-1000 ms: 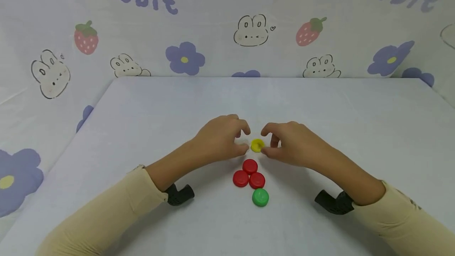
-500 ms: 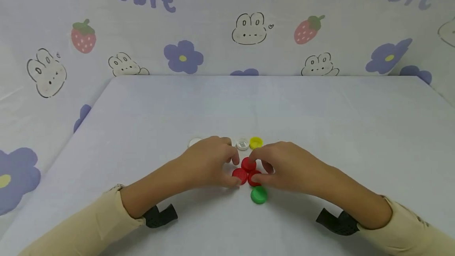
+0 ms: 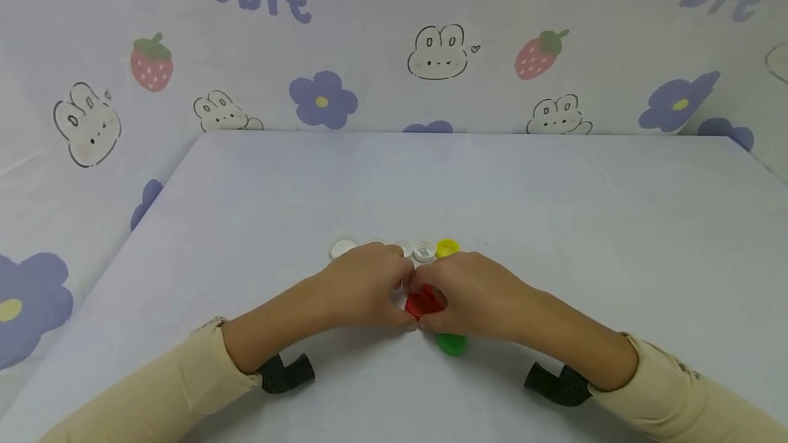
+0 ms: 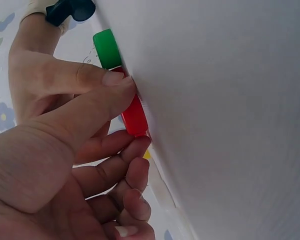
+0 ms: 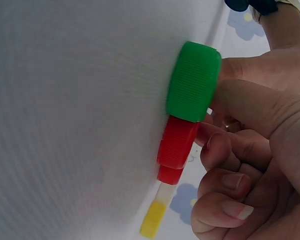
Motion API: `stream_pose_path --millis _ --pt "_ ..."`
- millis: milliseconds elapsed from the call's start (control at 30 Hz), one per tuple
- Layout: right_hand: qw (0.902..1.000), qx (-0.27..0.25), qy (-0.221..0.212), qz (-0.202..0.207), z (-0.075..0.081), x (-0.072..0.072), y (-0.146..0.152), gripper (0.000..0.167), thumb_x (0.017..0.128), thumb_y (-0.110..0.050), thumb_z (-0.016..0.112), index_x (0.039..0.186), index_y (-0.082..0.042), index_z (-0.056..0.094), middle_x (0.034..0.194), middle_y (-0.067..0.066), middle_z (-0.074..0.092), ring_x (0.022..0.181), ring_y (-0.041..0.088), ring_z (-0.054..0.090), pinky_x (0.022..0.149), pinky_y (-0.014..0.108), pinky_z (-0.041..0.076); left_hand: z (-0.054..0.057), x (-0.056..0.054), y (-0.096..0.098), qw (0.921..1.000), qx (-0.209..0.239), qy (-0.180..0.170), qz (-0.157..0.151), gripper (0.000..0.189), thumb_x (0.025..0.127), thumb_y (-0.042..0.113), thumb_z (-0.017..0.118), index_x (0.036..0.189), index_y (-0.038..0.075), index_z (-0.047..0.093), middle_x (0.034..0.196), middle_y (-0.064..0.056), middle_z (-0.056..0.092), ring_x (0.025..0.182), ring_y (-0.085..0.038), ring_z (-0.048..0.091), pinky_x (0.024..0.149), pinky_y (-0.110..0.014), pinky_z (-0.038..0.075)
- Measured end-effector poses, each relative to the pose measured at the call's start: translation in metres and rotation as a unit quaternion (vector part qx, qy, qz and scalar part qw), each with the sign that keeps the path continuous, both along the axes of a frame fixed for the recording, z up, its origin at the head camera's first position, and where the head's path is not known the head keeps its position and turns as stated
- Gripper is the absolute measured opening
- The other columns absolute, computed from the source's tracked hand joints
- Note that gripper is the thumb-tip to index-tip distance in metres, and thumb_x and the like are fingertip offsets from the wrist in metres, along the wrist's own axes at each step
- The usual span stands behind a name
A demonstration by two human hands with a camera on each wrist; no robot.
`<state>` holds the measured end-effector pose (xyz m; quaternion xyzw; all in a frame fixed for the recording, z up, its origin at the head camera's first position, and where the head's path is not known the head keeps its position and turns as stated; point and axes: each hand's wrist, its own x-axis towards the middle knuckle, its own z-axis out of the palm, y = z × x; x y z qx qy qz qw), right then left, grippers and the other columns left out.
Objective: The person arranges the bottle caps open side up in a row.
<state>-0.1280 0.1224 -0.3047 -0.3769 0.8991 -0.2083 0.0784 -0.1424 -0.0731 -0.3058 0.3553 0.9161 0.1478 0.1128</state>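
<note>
Red caps (image 3: 422, 303) sit bunched between your two hands on the white table (image 3: 554, 224), straight ahead of you and close to the near edge. Neither hand has a reach advantage: both already bear on the cluster from opposite sides.

Left side first. Your left hand (image 3: 364, 287) has its thumb and curled fingers closed in against the left flank of the cluster. The left wrist view shows the thumb (image 4: 97, 102) pressed to the rim of a red cap (image 4: 135, 117), with the remaining fingers folded loosely beneath. Whether it pinches or merely presses cannot be settled from these views.

Centre. The cluster has no marked long axis from the head view, though the wrist views line it up with the green cap (image 3: 452, 343) on the near side and the yellow cap (image 3: 447, 247) on the far side. In the right wrist view the green cap (image 5: 193, 82) touches a red cap (image 5: 177, 142). Beyond your knuckles a row of white caps (image 3: 343, 249) runs leftward from the yellow one.

Right side. Your right hand (image 3: 477, 292) mirrors the left, its fingers curled over the right flank of the red caps and its thumb (image 5: 250, 107) lying by the green cap.
</note>
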Motion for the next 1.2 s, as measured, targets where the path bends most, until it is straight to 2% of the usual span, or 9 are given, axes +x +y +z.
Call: stream_pose_path --millis 400,667,867,933,1033,1200 --pt "0.9995 0.007 -0.027 -0.016 0.0 -0.001 -0.001 0.024 0.081 -0.009 0.085 0.101 -0.01 0.073 0.072 -0.011 0.057 0.065 0.005 0.051 0.059 0.024 0.048 0.002 -0.001 0.0 0.9994 0.002 -0.03 0.019 0.027 0.08 0.03 0.089 0.087 0.012 0.07 0.072 0.003 0.056 0.073 -0.017 0.053 0.062 -0.028 0.042" --pt "0.9984 0.014 -0.046 -0.031 0.003 0.0 -0.003 0.025 0.082 -0.011 0.084 0.102 -0.011 0.07 0.074 -0.009 0.057 0.069 0.008 0.053 0.061 0.024 0.049 0.002 0.002 -0.001 0.9994 0.004 -0.024 0.023 0.026 0.081 0.028 0.088 0.087 0.013 0.068 0.073 0.003 0.056 0.075 -0.017 0.053 0.064 -0.028 0.043" --pt "0.9988 -0.02 -0.02 -0.04 0.007 0.001 0.0 0.025 0.083 -0.013 0.083 0.103 -0.013 0.069 0.079 -0.009 0.059 0.075 0.009 0.055 0.064 0.026 0.05 0.009 0.005 -0.006 0.9996 0.023 0.006 0.018 0.02 0.083 0.023 0.085 0.092 0.012 0.071 0.084 0.003 0.061 0.083 -0.016 0.056 0.071 -0.028 0.048" --pt "0.9983 -0.034 -0.015 -0.044 0.008 0.001 0.002 0.026 0.083 -0.013 0.083 0.105 -0.013 0.07 0.082 -0.01 0.062 0.076 0.008 0.056 0.065 0.026 0.051 0.012 0.006 -0.008 0.9993 0.031 0.007 0.02 0.02 0.084 0.022 0.084 0.096 0.011 0.072 0.088 0.001 0.063 0.085 -0.016 0.057 0.072 -0.029 0.049" --pt "0.9972 -0.057 -0.012 -0.047 0.009 0.001 0.005 0.027 0.084 -0.013 0.083 0.109 -0.013 0.07 0.086 -0.009 0.065 0.071 0.008 0.058 0.062 0.025 0.052 0.018 0.006 -0.012 0.9987 0.039 -0.007 0.033 0.022 0.086 0.022 0.081 0.103 0.01 0.073 0.093 0.0 0.065 0.087 -0.016 0.058 0.073 -0.029 0.05" --pt "0.9945 -0.1 -0.004 -0.031 0.01 0.0 0.008 0.02 0.091 -0.012 0.078 0.109 -0.011 0.07 0.084 -0.01 0.067 0.064 0.007 0.057 0.056 0.025 0.05 0.022 0.007 -0.017 0.9952 0.072 -0.047 0.046 0.025 0.091 0.019 0.076 0.114 0.01 0.072 0.098 0.001 0.067 0.093 -0.018 0.062 0.079 -0.031 0.052"
